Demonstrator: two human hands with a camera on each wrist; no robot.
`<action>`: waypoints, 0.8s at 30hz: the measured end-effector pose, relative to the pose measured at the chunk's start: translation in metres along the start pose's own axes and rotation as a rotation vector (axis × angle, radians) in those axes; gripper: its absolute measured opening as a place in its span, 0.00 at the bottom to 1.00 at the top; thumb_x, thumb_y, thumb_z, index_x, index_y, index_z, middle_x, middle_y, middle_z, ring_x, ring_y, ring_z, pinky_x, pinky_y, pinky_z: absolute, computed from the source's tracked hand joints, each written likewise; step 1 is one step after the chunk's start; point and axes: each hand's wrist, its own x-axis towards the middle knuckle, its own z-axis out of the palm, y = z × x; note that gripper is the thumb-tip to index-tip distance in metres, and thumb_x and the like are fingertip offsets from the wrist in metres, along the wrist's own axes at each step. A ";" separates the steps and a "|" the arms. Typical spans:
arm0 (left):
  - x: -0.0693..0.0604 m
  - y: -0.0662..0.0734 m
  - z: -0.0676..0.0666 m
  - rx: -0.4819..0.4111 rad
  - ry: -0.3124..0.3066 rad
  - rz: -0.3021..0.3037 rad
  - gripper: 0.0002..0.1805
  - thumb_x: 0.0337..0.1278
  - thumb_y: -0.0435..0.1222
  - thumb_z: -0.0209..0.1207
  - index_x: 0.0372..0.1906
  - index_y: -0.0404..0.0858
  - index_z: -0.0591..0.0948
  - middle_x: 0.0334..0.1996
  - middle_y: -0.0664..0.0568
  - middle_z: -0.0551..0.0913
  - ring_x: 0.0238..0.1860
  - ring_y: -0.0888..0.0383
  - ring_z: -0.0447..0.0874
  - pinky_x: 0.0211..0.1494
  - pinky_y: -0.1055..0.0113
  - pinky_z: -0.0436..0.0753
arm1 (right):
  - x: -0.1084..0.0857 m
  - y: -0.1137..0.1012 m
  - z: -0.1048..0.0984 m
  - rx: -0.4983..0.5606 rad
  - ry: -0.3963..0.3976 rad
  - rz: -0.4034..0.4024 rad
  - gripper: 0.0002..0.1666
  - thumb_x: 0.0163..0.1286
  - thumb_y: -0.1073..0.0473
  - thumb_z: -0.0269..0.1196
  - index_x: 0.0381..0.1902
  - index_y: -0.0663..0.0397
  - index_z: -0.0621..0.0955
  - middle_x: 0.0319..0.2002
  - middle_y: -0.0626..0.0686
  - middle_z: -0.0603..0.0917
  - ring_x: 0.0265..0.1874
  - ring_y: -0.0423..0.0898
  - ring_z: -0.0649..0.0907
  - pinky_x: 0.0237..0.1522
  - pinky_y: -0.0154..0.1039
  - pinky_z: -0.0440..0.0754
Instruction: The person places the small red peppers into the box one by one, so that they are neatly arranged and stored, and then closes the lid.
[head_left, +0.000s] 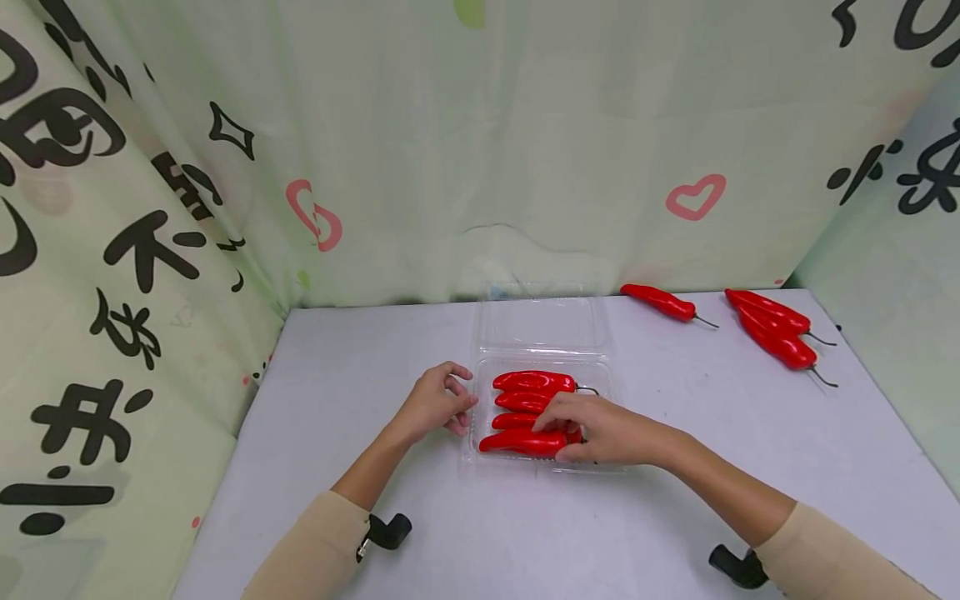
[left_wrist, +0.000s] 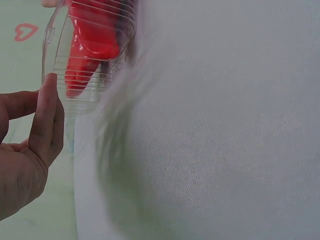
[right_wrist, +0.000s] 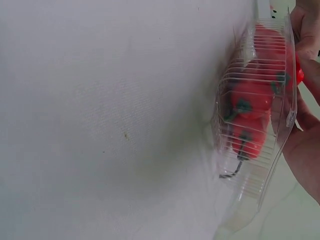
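A clear plastic clamshell box (head_left: 540,364) lies on the table with its lid (head_left: 542,325) folded back. Several red chili peppers (head_left: 534,382) lie side by side inside, their tips to the left. My right hand (head_left: 611,429) reaches in over the stem ends and pinches the nearest red chili pepper (head_left: 517,442) between thumb and fingers. At the box's left edge is my left hand (head_left: 438,400), fingers loosely bent and holding nothing. In the left wrist view its fingertips (left_wrist: 48,85) are at the rim. Through the box wall, the right wrist view shows green-capped pepper ends (right_wrist: 250,100).
On the white table (head_left: 360,350), a single red pepper (head_left: 660,302) lies at the back, right of the lid. Two more red peppers (head_left: 772,325) lie together farther right. A printed curtain (head_left: 450,150) hangs behind the table and along its sides.
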 end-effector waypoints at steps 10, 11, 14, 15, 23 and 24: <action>0.001 -0.001 0.000 -0.012 -0.010 0.012 0.22 0.66 0.30 0.66 0.61 0.33 0.74 0.34 0.44 0.81 0.20 0.55 0.84 0.26 0.63 0.89 | -0.004 0.007 -0.013 0.031 0.061 -0.047 0.23 0.68 0.57 0.71 0.60 0.46 0.81 0.55 0.49 0.84 0.51 0.47 0.84 0.50 0.45 0.90; 0.001 -0.001 0.000 -0.014 -0.010 0.012 0.21 0.66 0.30 0.66 0.61 0.33 0.74 0.33 0.44 0.81 0.20 0.55 0.84 0.26 0.63 0.89 | -0.004 0.008 -0.015 0.031 0.070 -0.046 0.23 0.68 0.57 0.71 0.60 0.46 0.82 0.54 0.49 0.84 0.52 0.48 0.84 0.50 0.45 0.90; 0.001 0.000 0.000 -0.018 -0.009 0.012 0.21 0.66 0.30 0.66 0.60 0.33 0.74 0.33 0.44 0.81 0.20 0.55 0.84 0.26 0.63 0.89 | -0.005 0.012 -0.020 0.011 0.101 -0.040 0.23 0.68 0.57 0.72 0.60 0.49 0.82 0.54 0.51 0.84 0.52 0.49 0.84 0.50 0.47 0.90; 0.000 0.000 0.000 -0.020 -0.009 0.012 0.21 0.66 0.30 0.66 0.60 0.32 0.74 0.33 0.44 0.81 0.20 0.55 0.84 0.26 0.63 0.89 | -0.005 0.013 -0.022 0.001 0.112 -0.037 0.23 0.68 0.57 0.72 0.60 0.49 0.81 0.54 0.51 0.84 0.52 0.50 0.84 0.50 0.47 0.90; 0.000 0.000 0.000 -0.030 -0.012 0.015 0.22 0.65 0.30 0.66 0.61 0.32 0.74 0.33 0.44 0.80 0.19 0.56 0.84 0.26 0.63 0.89 | -0.006 0.025 -0.041 -0.073 0.223 -0.026 0.24 0.66 0.60 0.73 0.59 0.52 0.82 0.53 0.52 0.86 0.50 0.54 0.85 0.49 0.50 0.90; 0.000 0.000 -0.001 -0.029 -0.012 0.016 0.22 0.65 0.30 0.66 0.61 0.32 0.74 0.33 0.44 0.80 0.20 0.56 0.84 0.26 0.63 0.89 | -0.007 0.027 -0.044 -0.078 0.232 -0.018 0.25 0.66 0.60 0.73 0.60 0.52 0.81 0.54 0.52 0.85 0.51 0.54 0.85 0.50 0.51 0.89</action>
